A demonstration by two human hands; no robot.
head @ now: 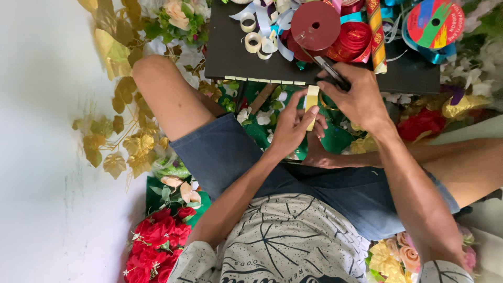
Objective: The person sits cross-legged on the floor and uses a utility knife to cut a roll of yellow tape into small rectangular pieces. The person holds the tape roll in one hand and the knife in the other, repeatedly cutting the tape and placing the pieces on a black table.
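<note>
Here, tape: pale strip [312, 99] at centre frame, just below the table [225, 52] edge
Left hand [291, 128]: grip pinched on the strip; hold it taut
Right hand [356, 97]: grip closed on scissors [330, 71]; cut squarely

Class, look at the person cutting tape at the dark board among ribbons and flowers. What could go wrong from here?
1. The right hand works dark-handled scissors right beside the left hand, which pinches a pale yellow strip of tape; fingers could get nicked.
2. Small cut tape pieces line the edge of the black board; a bump might knock them into the flowers.
3. The red ribbon spool sits close by and may snag.
</note>
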